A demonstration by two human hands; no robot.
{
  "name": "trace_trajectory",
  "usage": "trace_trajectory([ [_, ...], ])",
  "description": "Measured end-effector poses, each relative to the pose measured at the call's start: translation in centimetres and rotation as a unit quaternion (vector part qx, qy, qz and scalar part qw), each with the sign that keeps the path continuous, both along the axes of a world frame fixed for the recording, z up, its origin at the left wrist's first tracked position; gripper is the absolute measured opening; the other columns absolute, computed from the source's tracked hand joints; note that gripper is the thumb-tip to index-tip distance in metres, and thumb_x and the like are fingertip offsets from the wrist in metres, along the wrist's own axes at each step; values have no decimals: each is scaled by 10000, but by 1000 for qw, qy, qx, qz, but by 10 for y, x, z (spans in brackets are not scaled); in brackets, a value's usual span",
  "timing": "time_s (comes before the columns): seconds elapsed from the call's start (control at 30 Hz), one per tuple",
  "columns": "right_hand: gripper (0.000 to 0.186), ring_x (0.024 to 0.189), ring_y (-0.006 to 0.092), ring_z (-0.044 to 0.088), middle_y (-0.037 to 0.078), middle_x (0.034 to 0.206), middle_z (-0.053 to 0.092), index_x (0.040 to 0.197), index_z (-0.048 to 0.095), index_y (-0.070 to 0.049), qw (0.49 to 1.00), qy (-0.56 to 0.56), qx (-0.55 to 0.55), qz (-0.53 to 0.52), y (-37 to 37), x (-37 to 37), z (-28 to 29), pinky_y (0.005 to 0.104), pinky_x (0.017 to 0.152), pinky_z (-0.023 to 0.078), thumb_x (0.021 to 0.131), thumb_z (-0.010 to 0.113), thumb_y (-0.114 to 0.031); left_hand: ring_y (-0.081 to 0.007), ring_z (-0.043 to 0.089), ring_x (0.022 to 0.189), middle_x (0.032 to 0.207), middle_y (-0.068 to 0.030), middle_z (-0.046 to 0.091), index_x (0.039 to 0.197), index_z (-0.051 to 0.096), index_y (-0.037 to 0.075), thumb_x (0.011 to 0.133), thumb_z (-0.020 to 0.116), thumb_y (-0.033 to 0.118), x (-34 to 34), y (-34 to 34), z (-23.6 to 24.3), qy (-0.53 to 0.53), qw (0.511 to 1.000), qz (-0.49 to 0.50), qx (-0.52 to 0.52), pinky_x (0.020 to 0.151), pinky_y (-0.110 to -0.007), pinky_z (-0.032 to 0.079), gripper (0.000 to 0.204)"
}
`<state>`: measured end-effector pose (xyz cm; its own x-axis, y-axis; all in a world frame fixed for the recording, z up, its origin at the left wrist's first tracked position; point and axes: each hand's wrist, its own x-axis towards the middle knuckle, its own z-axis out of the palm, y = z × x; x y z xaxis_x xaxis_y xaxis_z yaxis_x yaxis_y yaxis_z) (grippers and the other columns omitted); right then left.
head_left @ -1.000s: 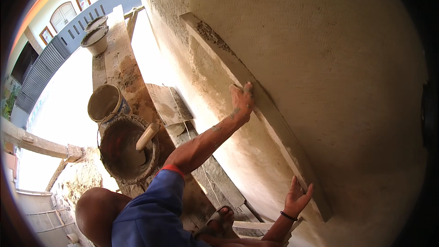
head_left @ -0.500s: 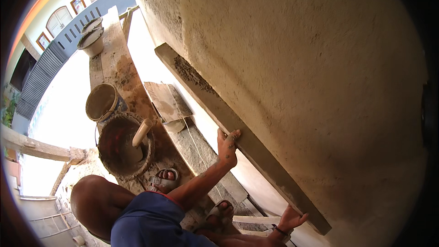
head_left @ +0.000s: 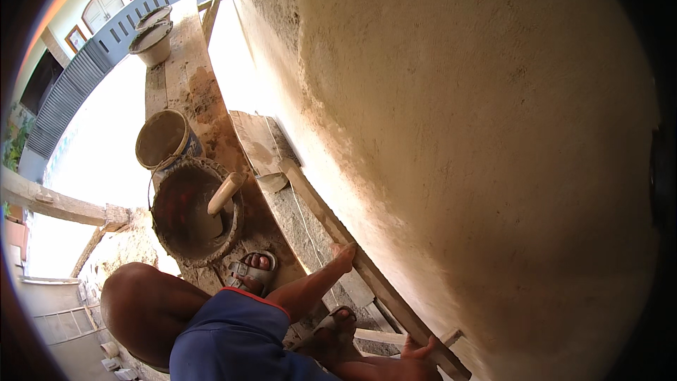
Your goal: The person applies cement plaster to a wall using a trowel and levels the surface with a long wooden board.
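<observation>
My left hand [head_left: 343, 256] grips a long, straight wooden plastering board [head_left: 384, 286] near its middle. Towards its lower end, my right hand [head_left: 420, 348] holds the same board, fingers partly hidden. The board slants from the upper left to the lower right, low along the plastered wall [head_left: 479, 134]; whether it touches the wall I cannot tell. Left of my knees stands a mortar-caked bucket [head_left: 169, 222] with a wooden-handled tool [head_left: 227, 194] resting in it.
Another bucket [head_left: 163, 140] sits just beyond, and more pails [head_left: 151, 46] stand farther along the plank scaffold [head_left: 201, 106]. My sandalled feet [head_left: 255, 271] are on the planks. A flat wooden board [head_left: 257, 141] lies beside the wall. A wooden beam [head_left: 56, 201] crosses at the left.
Both hands have brought the board down and leftward, lower along the wall. The mortar patch seen earlier on its face no longer shows. The view has shifted slightly.
</observation>
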<state>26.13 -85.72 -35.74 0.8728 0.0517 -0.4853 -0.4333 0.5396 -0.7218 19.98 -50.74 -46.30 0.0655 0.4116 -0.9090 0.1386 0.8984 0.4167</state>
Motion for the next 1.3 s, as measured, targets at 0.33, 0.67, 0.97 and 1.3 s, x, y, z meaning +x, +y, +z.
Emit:
trace_trajectory([
  [0.33, 338, 982, 254, 596, 122, 1086, 616, 1129, 560, -48, 996, 4, 48, 79, 40, 71, 4, 372, 821, 537, 851, 629, -226, -286, 607, 894, 1033, -144, 535, 1106, 355, 80, 839, 646, 108, 50, 92, 19, -378, 908, 167, 67, 705, -435, 570, 396],
  [0.67, 322, 972, 247, 601, 118, 1080, 615, 1103, 562, -45, 998, 15, 45, 51, 90, 92, -27, 385, 819, 538, 838, 624, -218, -302, 590, 898, 1080, -212, 510, 1136, 303, -3, 899, 590, 353, 89, 130, -42, -324, 935, 85, 115, 733, -444, 551, 515],
  [0.97, 345, 1023, 260, 584, 107, 1108, 612, 1139, 555, -62, 996, 22, 71, 44, 100, 92, -32, 409, 859, 524, 852, 630, -239, -321, 486, 1055, 1152, -266, 447, 1177, 278, -21, 901, 504, 516, 116, 142, -53, -190, 968, 78, 142, 872, -401, 436, 645],
  [1.3, 373, 1023, 242, 574, 113, 1107, 601, 1149, 540, -65, 990, 34, 126, 44, 182, 72, 3, 395, 871, 511, 842, 629, -255, -338, 490, 952, 1109, -224, 454, 1251, 307, -80, 900, 556, 344, 85, 244, 27, -70, 885, -34, 459, 867, -410, 409, 604],
])
